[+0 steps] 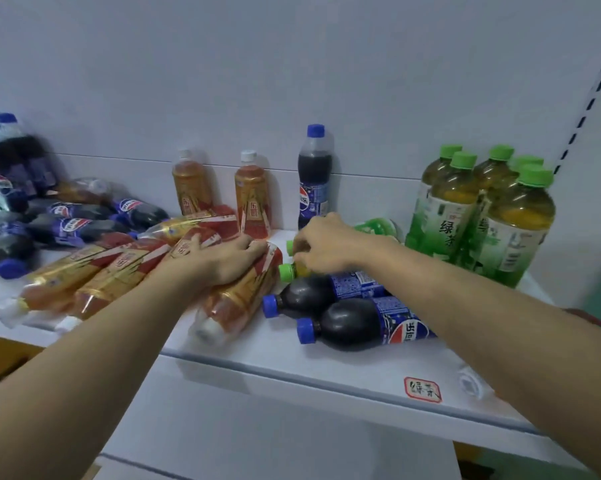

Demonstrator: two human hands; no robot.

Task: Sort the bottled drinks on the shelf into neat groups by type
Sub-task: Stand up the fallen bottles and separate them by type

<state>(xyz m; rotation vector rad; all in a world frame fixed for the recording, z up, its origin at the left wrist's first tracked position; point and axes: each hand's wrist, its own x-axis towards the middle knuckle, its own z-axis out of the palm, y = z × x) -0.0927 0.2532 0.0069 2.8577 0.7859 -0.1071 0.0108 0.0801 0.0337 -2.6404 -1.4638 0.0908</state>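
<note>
On the white shelf board (327, 362) against a pale wall, the left hand (223, 258) presses flat on a lying orange-labelled tea bottle (236, 299) while the right hand (327, 245) pinches a green-capped bottle (287, 271).

One view only, from a head-worn camera, so no second view shares the scene. It looks forward and down onto a white shelf (327, 362) from just in front of its near edge. Close range: both forearms enter from the bottom corners and reach the middle of the frame. Wide-angle lens; the slotted upright (590, 88) at far right bows, and the shelf edge runs slanted, lower to the right. The back panel (292, 64) fills the upper half, facing the camera. Left side is blurred. A red-bordered label (422, 390) on the shelf's front edge sits near right, readable only in part.
</note>
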